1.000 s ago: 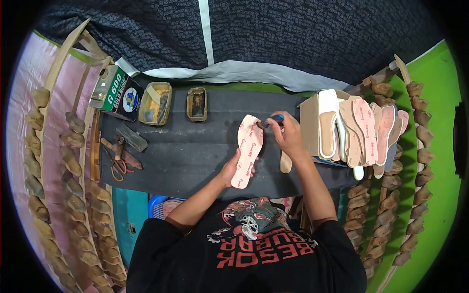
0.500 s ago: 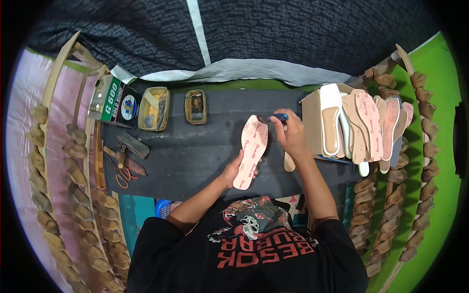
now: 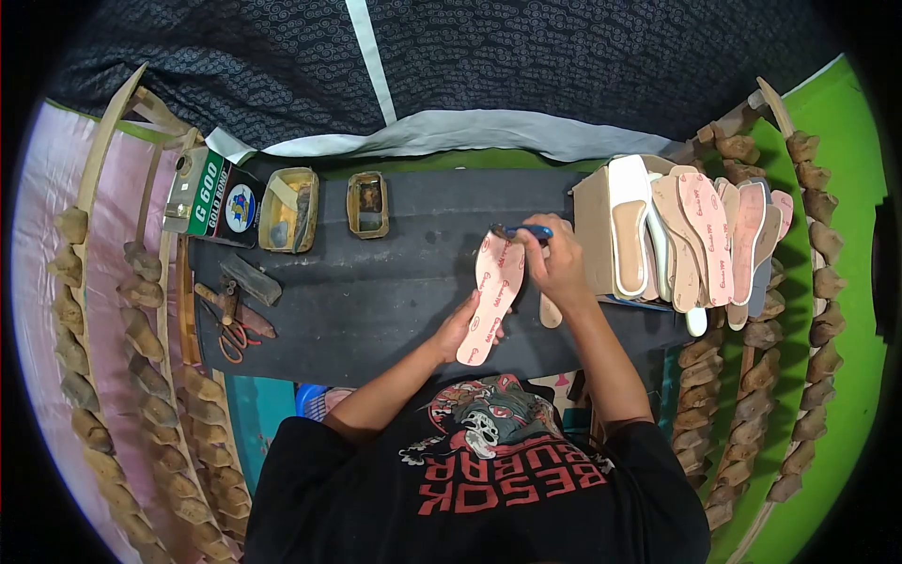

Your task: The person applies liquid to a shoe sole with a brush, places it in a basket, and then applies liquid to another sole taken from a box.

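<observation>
A: Insole [image 3: 490, 301], how does it look?
B: Pale pink, flat, foot-shaped, narrower at the middle. Red lettering and small oval marks on the upper face. Held up over the desk [image 3: 376, 310] in front of the person, far end angled right.
A: Left hand [image 3: 458, 329]?
B: Fingers closed around the insole's near half, thumb side on the left edge, fingertips showing past the right edge.
A: Right hand [image 3: 559, 263]?
B: Fingers pinched shut on a blue-handled brush [image 3: 533, 231]. Dark head is at the insole's far end; can't tell how firmly it presses.
A: Nearby?
B: Tan piece [image 3: 550, 311] on the desk, partly behind the right forearm. Further right, an open carton [image 3: 592, 235] with a fanned stack of insoles [image 3: 709, 235].
A: Left side?
B: Small tray [image 3: 353, 209], bigger tray [image 3: 270, 214], G 600 can [image 3: 211, 197] by the far corner. Nearer: dark block [image 3: 252, 279], hammer [image 3: 228, 303], scissors [image 3: 232, 346].
</observation>
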Tool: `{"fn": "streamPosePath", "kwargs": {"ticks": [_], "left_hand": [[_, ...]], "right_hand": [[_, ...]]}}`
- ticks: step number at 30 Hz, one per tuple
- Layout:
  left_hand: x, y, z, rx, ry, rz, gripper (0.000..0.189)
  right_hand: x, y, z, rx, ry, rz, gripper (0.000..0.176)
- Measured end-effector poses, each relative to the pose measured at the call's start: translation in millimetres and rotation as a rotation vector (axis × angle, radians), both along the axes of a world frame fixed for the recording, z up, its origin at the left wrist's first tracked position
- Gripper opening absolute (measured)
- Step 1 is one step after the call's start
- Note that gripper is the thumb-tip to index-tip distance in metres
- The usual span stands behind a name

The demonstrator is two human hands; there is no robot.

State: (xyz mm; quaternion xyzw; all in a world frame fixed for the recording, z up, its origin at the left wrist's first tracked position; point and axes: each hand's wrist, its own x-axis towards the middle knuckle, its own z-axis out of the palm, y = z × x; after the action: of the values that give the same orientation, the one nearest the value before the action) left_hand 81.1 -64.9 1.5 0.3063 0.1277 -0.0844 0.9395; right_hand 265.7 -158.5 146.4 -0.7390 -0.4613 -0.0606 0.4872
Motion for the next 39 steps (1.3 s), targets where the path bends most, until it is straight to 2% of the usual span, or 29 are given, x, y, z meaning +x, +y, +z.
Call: {"fn": "streamPosePath", "kwargs": {"ticks": [6, 10, 13, 16, 19, 22, 25, 30, 35, 37, 39], "left_hand": [[-3.7, 7.0, -12.7, -0.084, -0.011, 0.036, 0.066], [-6.8, 9.5, -7.5, -0.017, 0.001, 0.049, 0.066], [-4.4, 11.9, 2.8, 0.004, -0.007, 0.037, 0.066], [1.1, 12.1, 0.3, -0.007, -0.001, 0.049, 0.068], [4.0, 18.6, -10.3, -0.140, 0.023, 0.037, 0.069], [10.3, 23.3, 5.5, -0.200, 0.043, 0.108, 0.065], [9.8, 30.9, -3.2, -0.212, -0.030, 0.033, 0.059], [7.5, 23.6, 9.7, -0.148, -0.005, 0.007, 0.057], [3.7, 16.2, 0.2, -0.174, -0.025, 0.064, 0.052], [2.8, 16.3, 3.5, -0.184, -0.041, 0.100, 0.053], [0.0, 18.7, 10.4, -0.125, -0.053, 0.080, 0.055]], "right_hand": [[-35.6, -3.3, -2.0, -0.020, 0.046, 0.165, 0.015], [-16.8, -3.5, 0.3, 0.016, -0.111, 0.021, 0.018], [-5.1, -6.7, -1.1, 0.029, -0.050, -0.056, 0.018], [-15.0, -16.5, -7.7, -0.017, -0.085, 0.052, 0.022], [-36.6, -28.1, -9.3, -0.081, -0.092, 0.197, 0.028], [-54.8, -31.3, -2.0, -0.036, -0.085, 0.274, 0.020], [-40.0, -34.8, 2.7, -0.078, -0.099, 0.237, 0.029], [-17.0, -25.0, 9.0, 0.058, -0.154, 0.026, 0.022], [-42.1, -22.3, 10.3, -0.032, -0.133, 0.181, 0.022], [-47.6, -17.8, 11.7, 0.006, -0.125, 0.226, 0.023], [-36.8, -14.8, 7.7, 0.039, -0.141, 0.181, 0.022]]}}
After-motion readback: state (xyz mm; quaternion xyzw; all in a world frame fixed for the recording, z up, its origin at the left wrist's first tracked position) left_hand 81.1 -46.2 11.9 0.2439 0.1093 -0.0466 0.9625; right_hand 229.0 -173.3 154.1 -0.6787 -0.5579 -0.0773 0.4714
